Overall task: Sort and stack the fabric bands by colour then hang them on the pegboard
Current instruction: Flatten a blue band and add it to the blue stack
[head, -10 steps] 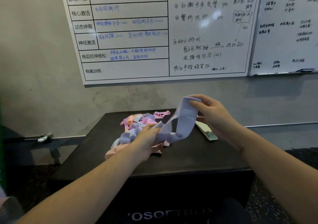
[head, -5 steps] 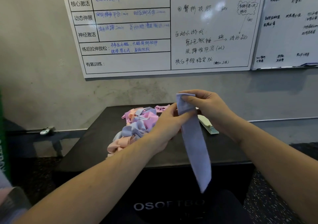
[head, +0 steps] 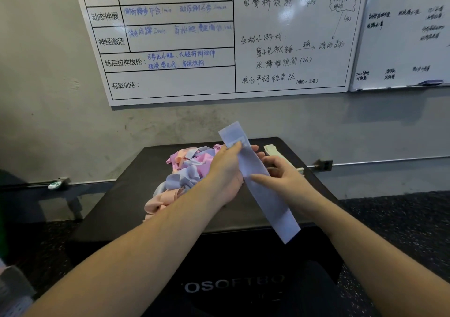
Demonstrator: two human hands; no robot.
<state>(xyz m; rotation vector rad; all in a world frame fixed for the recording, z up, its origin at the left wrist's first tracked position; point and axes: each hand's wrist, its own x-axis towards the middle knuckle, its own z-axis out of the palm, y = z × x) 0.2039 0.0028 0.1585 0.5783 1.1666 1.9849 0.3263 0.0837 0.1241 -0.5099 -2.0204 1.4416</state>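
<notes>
band (head: pixel 261 185): lilac, now pulled flat, slanting across frame centre
left hand (head: pixel 225 170): pinches upper end
right hand (head: pixel 280 177): grips mid-length
pile (head: pixel 185 170): left of centre, unsorted
meaning: ready for stacking

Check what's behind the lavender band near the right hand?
A pale stack on the black box peeks out behind the lavender band and right hand; most is covered.

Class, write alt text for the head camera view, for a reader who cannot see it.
Two bare hands hold a flat lilac fabric band stretched out above a black box: the left hand pinches it near the top, the right hand holds it lower down. A tangled pile of pink, peach and lilac bands lies behind, below a handwritten whiteboard.
</notes>
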